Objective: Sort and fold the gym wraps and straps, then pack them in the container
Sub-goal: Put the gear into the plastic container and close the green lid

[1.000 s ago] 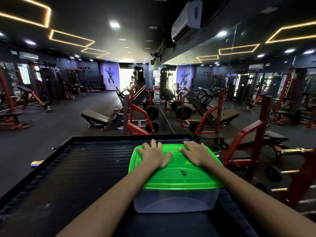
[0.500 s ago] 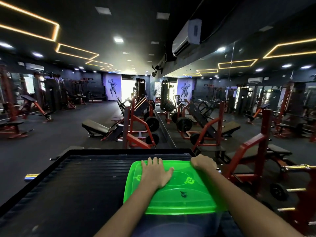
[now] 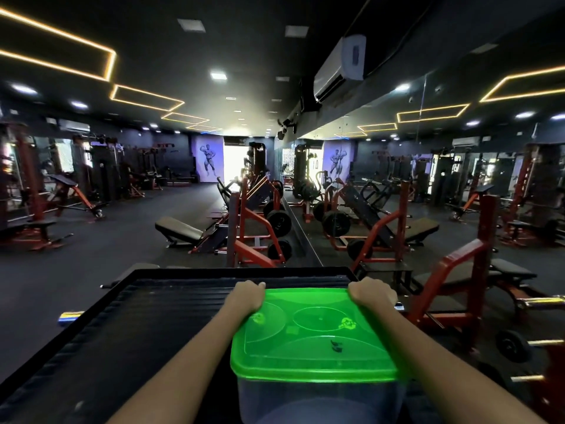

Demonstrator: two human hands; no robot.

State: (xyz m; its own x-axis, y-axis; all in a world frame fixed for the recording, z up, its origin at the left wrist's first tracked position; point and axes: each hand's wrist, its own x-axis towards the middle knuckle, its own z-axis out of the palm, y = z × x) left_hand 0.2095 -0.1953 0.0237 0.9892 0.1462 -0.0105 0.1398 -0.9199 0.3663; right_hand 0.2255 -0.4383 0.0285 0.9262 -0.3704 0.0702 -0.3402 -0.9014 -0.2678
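Both hands have been shifted from lying flat on top of the lid to its far corners, and the view has been raised since a second ago. One green lid (image 3: pixel 315 341) is seen closed on one clear container (image 3: pixel 318 402), which is set on a black ribbed platform (image 3: pixel 146 325), toward the platform's right side and close to the viewer. What the container holds cannot be made out through its wall.

Two hands are counted. One left hand (image 3: pixel 244 296) is placed at the far left corner of the lid, its fingers curled over the lid's far edge and clamped on it. One right hand (image 3: pixel 371 293) is placed at the far right corner of the lid, its fingers likewise bent over the edge and gripping it. Both forearms are stretched out from the viewer, one along each side of the lid.

Two round embossed outlines and two small logos are seen on the lid's top, with one small dark mark nearer the viewer.

Beyond the platform's far edge, a dark gym floor is filled with red and black weight machines (image 3: pixel 253 221). One padded bench (image 3: pixel 177 229) is seen beyond the platform, to its left. One air conditioner unit (image 3: pixel 339 65) is mounted high above the lid. One blue and yellow bar end (image 3: pixel 70 316) is seen just left of the platform.
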